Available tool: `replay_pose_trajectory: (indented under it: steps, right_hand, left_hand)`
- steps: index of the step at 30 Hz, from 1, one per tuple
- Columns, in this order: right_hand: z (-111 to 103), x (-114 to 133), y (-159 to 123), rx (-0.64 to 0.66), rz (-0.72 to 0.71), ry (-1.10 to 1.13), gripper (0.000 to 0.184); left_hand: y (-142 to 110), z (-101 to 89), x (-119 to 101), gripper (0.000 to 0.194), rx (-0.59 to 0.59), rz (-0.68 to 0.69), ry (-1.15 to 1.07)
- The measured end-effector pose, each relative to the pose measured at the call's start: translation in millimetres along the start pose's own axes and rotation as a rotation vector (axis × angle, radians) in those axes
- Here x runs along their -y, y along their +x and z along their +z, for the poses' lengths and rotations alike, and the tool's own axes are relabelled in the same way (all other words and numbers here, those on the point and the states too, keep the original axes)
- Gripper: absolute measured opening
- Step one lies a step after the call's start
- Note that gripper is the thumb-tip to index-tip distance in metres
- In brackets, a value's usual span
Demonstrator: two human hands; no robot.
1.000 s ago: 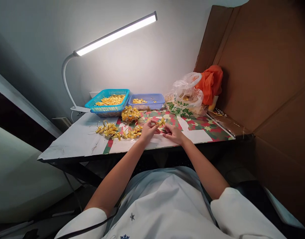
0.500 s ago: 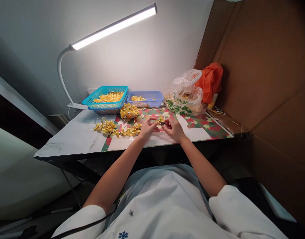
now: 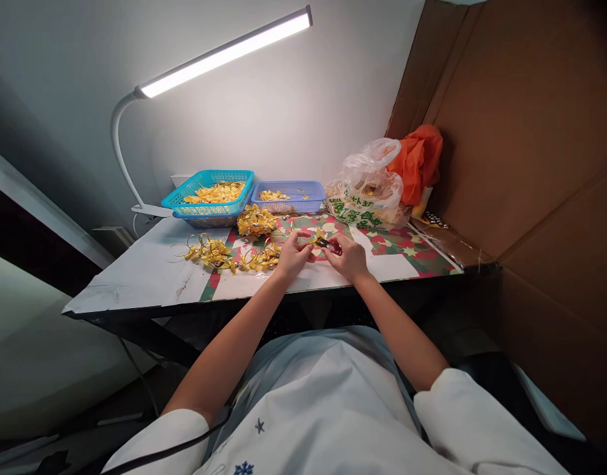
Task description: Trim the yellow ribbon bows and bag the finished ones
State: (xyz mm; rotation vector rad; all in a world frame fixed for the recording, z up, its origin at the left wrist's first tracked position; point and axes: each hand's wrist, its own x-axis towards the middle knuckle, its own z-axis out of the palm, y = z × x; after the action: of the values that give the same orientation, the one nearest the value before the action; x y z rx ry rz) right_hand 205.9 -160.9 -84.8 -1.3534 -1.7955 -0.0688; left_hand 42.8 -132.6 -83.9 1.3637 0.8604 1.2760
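Note:
My left hand (image 3: 293, 257) is closed in a pinch around a small gold ornament (image 3: 319, 235) over the front middle of the table. In my right hand (image 3: 350, 257) is a small pair of pliers (image 3: 324, 243), its dark jaws at the ornament. Fingers hide most of the pliers' handles and part of the ornament. Left of my hands lie gold hoops with yellow petal-like pieces (image 3: 212, 253) and silver beads or bells. A second bunch (image 3: 264, 257) lies right beside my left hand, and a denser clump (image 3: 255, 221) sits behind it.
A turquoise basket (image 3: 167, 200) of yellow pieces and a shallow lilac basket (image 3: 288, 206) stand at the back. To the right are a clear plastic bag (image 3: 365, 198) and an orange bag (image 3: 422, 161). A white lamp (image 3: 120, 142) rises at the left; cardboard (image 3: 531, 132) walls the right.
The dark jaws of the pliers show a little more beside the gold ornament. Both hands stay in nearly the same place, and the whole view has shifted very slightly.

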Motion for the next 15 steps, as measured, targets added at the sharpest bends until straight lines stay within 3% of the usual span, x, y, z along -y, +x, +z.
replay_pose_trajectory:
  steps: [15]
  right_hand:
    - [-1.3,0.8,-0.4,-0.011,-0.006,0.011,0.015]
  left_hand:
    - [-1.2,1.3,-4.8,0.033,-0.004,-0.088,-0.066]
